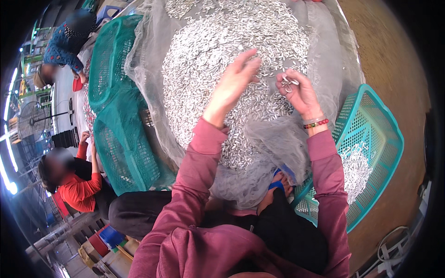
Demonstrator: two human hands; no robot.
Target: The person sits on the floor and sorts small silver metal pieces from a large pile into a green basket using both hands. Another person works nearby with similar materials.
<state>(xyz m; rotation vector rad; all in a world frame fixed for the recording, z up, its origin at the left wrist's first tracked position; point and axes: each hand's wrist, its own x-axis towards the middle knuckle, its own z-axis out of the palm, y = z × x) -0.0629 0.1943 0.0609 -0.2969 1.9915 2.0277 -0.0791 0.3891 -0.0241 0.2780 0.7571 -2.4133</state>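
A wide heap of small silvery fish (199, 69) lies spread over a pale mesh net (324, 60) in front of me. My left hand (236, 76) hovers over the middle of the heap, fingers apart and slightly blurred, with nothing seen in it. To its right, my right hand (299, 90) is turned partly palm up, its fingers curled around a few small fish (289, 83). Below the right hand, a loose fold of the net (278, 143) is bunched over the near edge of the heap.
A turquoise plastic basket (394, 134) with some small fish (354, 173) stands by my right forearm. Green net-covered baskets (123, 143) line the left side. Two people, one in blue (62, 46) and one in orange-red (81, 192), are farther left. A blue-strapped sandal (276, 185) shows near my knees.
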